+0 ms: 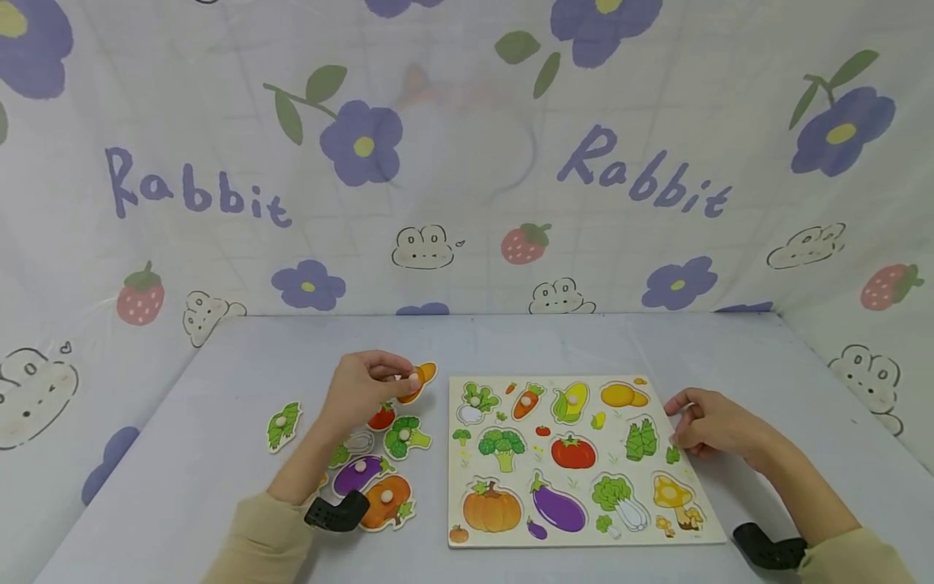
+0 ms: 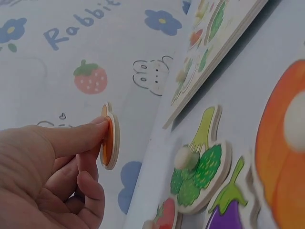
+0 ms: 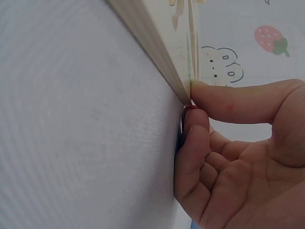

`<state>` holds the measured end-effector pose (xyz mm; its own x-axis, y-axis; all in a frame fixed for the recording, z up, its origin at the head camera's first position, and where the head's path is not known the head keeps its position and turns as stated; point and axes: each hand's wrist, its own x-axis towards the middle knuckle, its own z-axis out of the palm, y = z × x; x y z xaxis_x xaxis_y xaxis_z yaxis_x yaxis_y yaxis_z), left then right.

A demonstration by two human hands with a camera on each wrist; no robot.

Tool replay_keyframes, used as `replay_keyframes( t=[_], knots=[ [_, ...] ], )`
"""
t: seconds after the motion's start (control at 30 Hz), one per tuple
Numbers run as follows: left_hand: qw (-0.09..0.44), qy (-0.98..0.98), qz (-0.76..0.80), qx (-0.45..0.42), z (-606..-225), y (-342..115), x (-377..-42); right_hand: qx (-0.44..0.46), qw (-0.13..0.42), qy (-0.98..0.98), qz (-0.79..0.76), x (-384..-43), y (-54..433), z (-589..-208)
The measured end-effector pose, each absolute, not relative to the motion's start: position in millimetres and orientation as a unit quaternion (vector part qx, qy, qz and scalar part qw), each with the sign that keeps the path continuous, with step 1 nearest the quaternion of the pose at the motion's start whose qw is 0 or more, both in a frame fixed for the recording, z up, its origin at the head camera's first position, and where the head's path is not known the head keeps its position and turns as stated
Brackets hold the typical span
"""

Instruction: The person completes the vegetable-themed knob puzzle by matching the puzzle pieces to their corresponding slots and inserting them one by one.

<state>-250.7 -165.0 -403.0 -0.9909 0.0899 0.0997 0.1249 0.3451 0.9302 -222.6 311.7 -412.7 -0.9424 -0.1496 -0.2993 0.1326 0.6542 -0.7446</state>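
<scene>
My left hand [image 1: 368, 385] pinches a yellow-orange potato puzzle piece [image 1: 425, 378] between thumb and fingers, raised above the table left of the board. In the left wrist view the potato piece [image 2: 109, 138] is seen nearly edge-on. My right hand [image 1: 718, 426] grips the right edge of the wooden vegetable puzzle board [image 1: 584, 538]; in the right wrist view its thumb lies at the board's edge, fingertips low against it. Knobbed bok choy [image 1: 473, 412], carrot [image 1: 524, 405] and corn [image 1: 572, 400] pieces sit in the board. Its other shapes, including the potato picture [image 1: 620, 395], show no knobs.
Left of the board lie loose knobbed pieces: broccoli [image 1: 403, 437], tomato [image 1: 381, 417], eggplant [image 1: 356, 474], pumpkin [image 1: 388, 503] and a partly covered cabbage [image 1: 359, 442]. A green leafy piece [image 1: 283, 426] lies farther left. A patterned curtain [image 1: 467, 162] stands behind the table.
</scene>
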Motion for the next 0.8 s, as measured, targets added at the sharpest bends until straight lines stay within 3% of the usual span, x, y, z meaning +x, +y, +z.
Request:
replay_keyframes(
  t=[0.3, 0.8],
  knots=[
    [0.006, -0.814, -0.572, -0.099, -399, -133, -247, -0.003, 0.164, 0.898, -0.407, -221, 309, -411],
    [-0.065, -0.806, -0.547, -0.216, -399, -19, -272, 0.007, 0.162, 0.900, -0.405, -223, 311, -413]
  ],
)
